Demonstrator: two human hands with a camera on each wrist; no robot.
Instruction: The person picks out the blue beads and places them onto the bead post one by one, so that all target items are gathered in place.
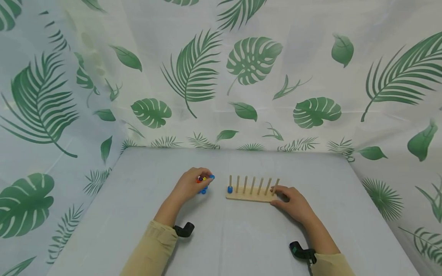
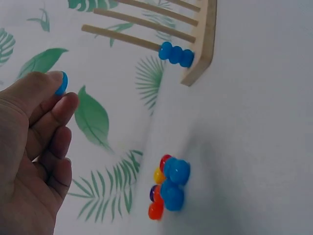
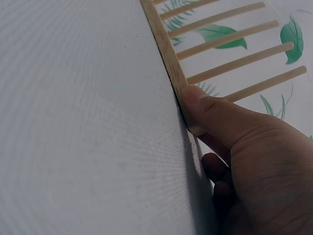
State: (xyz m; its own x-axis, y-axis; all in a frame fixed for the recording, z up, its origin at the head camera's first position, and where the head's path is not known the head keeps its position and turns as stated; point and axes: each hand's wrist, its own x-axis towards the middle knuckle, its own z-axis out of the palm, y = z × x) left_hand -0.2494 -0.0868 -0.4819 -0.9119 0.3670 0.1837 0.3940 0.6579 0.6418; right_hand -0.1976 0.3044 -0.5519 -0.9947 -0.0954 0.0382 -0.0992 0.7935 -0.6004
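A blue bead [image 2: 62, 83] is pinched between the thumb and forefinger of my left hand [image 1: 192, 183], above the table and left of a wooden peg rack [image 1: 251, 196]. The rack has a row of several upright pegs. Blue beads [image 2: 176, 54] are stacked on its leftmost peg; the others carry none. With thumb and fingers, my right hand [image 1: 291, 201] grips the right end of the rack's base. Loose beads [image 2: 174, 186] in blue, red, orange, yellow and purple lie in a cluster under my left hand, partly hidden by it in the head view.
A pale cloth covers the table [image 1: 241, 237]. Behind and beside it hang white sheets [image 1: 207, 126] printed with green leaves. A black wrist camera [image 1: 184, 230] is on the left wrist and another camera [image 1: 301, 252] on the right.
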